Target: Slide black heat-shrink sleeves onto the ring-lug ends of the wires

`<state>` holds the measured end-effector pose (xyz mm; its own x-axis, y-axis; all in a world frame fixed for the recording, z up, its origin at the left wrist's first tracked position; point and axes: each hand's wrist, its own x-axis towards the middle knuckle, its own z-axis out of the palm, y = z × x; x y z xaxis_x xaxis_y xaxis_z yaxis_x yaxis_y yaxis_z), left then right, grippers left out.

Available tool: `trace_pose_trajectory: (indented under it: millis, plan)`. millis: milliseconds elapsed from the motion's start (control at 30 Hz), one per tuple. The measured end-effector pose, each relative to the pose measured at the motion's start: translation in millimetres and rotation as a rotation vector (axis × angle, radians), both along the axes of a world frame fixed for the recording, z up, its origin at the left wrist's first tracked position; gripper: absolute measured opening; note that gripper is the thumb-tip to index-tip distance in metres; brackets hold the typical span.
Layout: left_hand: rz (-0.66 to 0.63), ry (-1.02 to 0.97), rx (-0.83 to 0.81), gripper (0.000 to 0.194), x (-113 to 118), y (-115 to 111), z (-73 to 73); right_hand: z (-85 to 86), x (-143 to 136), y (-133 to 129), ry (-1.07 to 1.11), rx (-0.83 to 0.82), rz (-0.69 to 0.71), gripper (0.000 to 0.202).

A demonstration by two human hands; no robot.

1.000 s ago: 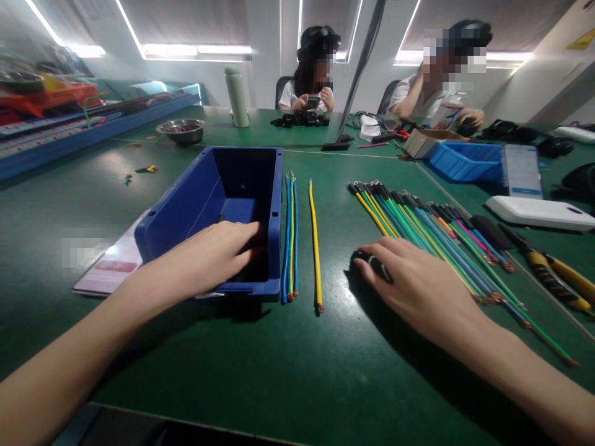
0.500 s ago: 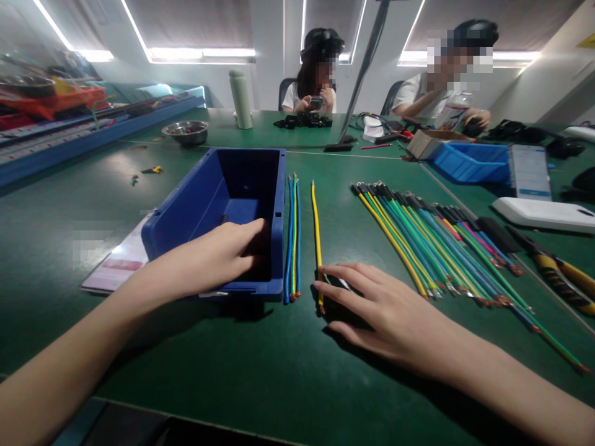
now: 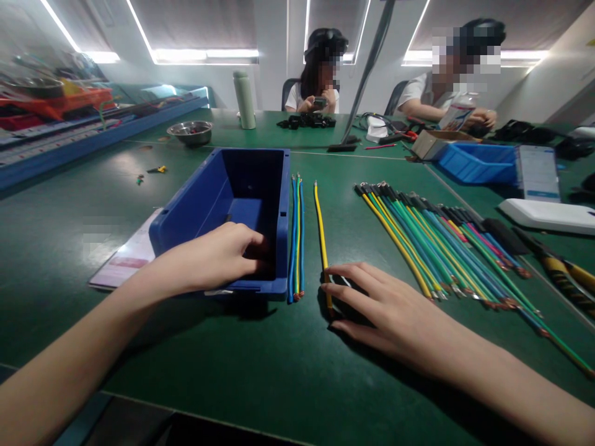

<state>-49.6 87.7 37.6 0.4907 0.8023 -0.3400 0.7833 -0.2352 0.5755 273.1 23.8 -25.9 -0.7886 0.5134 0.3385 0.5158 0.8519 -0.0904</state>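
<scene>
My left hand (image 3: 223, 254) reaches over the front of a deep blue plastic bin (image 3: 186, 204). Its thumb and forefinger show in part, spread from each other, but their tips are lost in the bin's shadow, so whatever they touch is hidden. On the green table, my right hand (image 3: 383, 306) is open, palm down. Two of its fingertips rest at a single yellow wire (image 3: 321, 229), near the wire's front end, with the thumb apart below. Between bin and yellow wire lie a few blue and yellow-green wires (image 3: 296, 241) side by side, with bare copper at their front ends.
To the right lies a row of many-coloured wires (image 3: 418, 241) with black sleeves, beside yellow-handled pliers (image 3: 562, 272). A metal bowl (image 3: 189, 132), a green bottle (image 3: 244, 102) and a light-blue tray (image 3: 478, 162) stand farther back. Two people sit across the table.
My right thumb has come closer to the front end of the yellow wire, and the fingers cover more of it. My left hand remains in the bin. The whole view has shifted slightly.
</scene>
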Motion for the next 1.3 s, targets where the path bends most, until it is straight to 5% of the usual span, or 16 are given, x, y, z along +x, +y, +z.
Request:
trace_pose_trajectory:
  millis: [167, 467, 933, 1300]
  plan:
    - [-0.002, 0.018, 0.024, 0.031, 1, 1, -1.4, -0.7, -2, -1, 0.001, 0.0, -0.008, 0.026]
    - [-0.022, 0.034, 0.079, 0.021, 2, 0, -3.1, -5.1, -16, -10, -0.015, -0.039, 0.068, 0.058]
    - [-0.003, 0.053, 0.128, 0.016, 4, -3, -2.7, -7.9, -24, -15, 0.135, -0.028, 0.166, 0.021]
    - [-0.014, 0.055, 0.128, 0.016, 6, -3, 1.1, -11.0, -24, -15, 0.17, -0.051, 0.214, 0.019]
